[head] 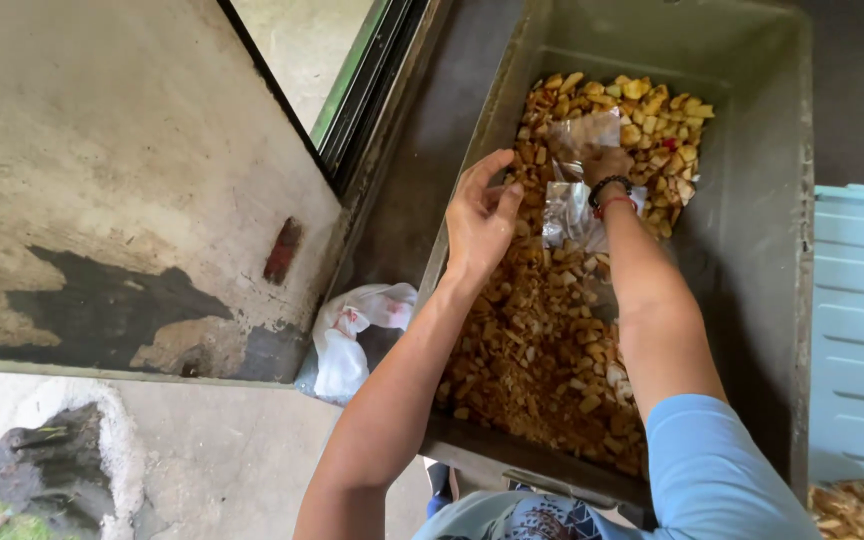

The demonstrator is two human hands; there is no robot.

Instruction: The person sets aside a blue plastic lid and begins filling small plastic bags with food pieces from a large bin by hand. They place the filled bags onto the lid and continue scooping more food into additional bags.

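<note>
While your right hand (607, 165) was pushed inside the clear plastic bag (584, 175), its grip hidden from view, your left hand (479, 222) pinched the bag's near edge, fingers loosely curled. The bag lay on the fried chips (542, 340) in the grey tub (752, 250), just right of your left hand (a knotted white bag (352, 340) sat outside, lower left)

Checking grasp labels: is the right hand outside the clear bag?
No, the right hand is pushed inside the clear plastic bag, over the chips in the grey tub.

grey bin (762, 200), tan-and-yellow chips (542, 340)
clear bag (577, 170), black and red wristbands (612, 195), light-blue sleeve (712, 470), white bag (352, 335).
</note>
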